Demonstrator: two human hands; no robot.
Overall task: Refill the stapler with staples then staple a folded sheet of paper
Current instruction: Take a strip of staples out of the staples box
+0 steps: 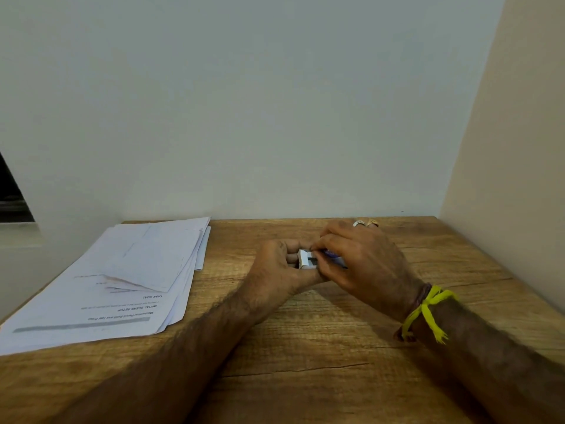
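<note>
Head view: your left hand (276,264) grips a small white box (306,260), likely staples, above the table (336,347); your right hand (360,258) pinches at its open end, something blue under the palm, maybe the stapler. Papers (128,276) lie well left. Pull hard and the strip may snap or scatter.

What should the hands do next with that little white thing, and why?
Probably keep sliding the staples into the small white stapler. The left hand grips it while the right hand pinches at its open top; the papers lie untouched beside them.
</note>
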